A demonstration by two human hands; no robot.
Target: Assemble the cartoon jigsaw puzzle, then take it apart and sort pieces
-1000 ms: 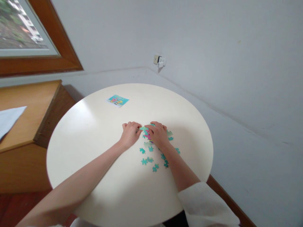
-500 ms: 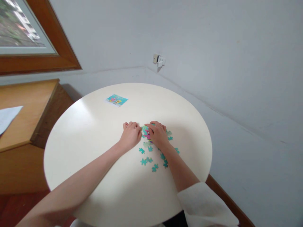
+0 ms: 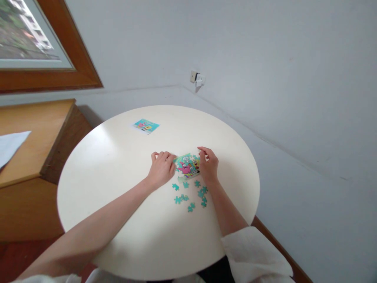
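Two hands in play here, left hand [image 3: 161,167] and right hand [image 3: 209,166] flanking the part-built cartoon jigsaw [image 3: 187,166] inside the round table's [image 3: 147,239] right edge, grips impossible to tell, border-fitting seemingly underway, next calling for matching loose teal pieces [image 3: 177,200].

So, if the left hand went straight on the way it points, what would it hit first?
The left hand would likely meet the left edge of the partly joined puzzle; whether they touch now is hard to tell.

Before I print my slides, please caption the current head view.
Hands flank a partly assembled cartoon puzzle on a round white table, loose teal pieces lying nearby.
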